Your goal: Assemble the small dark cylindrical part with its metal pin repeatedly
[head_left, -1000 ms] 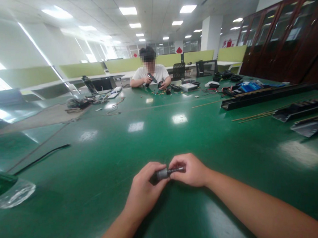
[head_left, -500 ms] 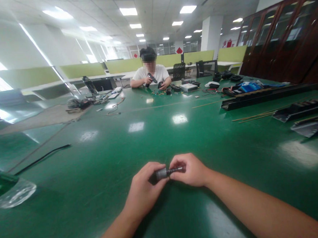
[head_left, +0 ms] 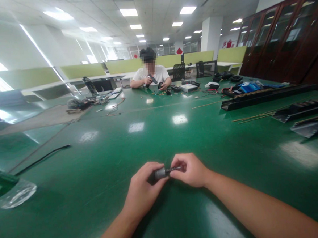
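Near the front of the green table [head_left: 155,141], my left hand [head_left: 143,189] is closed around a small grey metal cylinder [head_left: 160,173] that looks like a little motor. A thin, dark, ridged shaft [head_left: 171,169] sticks out of the cylinder toward the right, lying nearly level. Thumb and fingertips of my right hand [head_left: 191,170] pinch this shaft close to its outer end. The left end of the cylinder is hidden inside my left palm, and fine detail on the shaft is too small to make out.
A clear plastic bottle [head_left: 13,191] with a green label lies at the left, near a black cable [head_left: 43,158]. Black metal channels [head_left: 266,97] and thin brass-coloured rods [head_left: 254,118] lie at the right. Across the table a person [head_left: 152,74] holds a dark tool.
The cylinder and shaft have shifted very slightly left, and my right fingers have moved a little on the shaft. Both hands keep their grip.
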`<action>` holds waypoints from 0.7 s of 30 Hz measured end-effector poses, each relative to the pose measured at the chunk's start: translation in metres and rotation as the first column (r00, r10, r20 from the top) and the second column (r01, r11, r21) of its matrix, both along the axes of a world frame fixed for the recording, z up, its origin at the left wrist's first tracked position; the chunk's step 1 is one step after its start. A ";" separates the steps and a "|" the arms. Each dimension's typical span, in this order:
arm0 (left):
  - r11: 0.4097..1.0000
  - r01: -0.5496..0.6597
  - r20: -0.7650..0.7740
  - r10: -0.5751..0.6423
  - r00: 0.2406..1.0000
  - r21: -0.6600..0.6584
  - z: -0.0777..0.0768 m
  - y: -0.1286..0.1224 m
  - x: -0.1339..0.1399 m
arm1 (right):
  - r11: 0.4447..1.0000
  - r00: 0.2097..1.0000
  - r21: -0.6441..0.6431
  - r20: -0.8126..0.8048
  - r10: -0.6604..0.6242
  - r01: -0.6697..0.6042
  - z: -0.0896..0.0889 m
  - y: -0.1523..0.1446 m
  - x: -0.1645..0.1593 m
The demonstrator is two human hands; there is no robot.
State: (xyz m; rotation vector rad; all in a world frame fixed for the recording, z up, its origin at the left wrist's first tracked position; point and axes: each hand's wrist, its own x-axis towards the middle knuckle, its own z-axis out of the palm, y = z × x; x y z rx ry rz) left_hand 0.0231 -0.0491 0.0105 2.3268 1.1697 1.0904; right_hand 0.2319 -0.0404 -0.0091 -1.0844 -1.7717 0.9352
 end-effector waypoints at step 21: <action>0.999 -0.047 -0.016 0.047 0.999 0.001 0.001 0.006 -0.011 | 0.998 0.993 -0.049 -0.105 -0.046 0.041 -0.002 0.002 0.000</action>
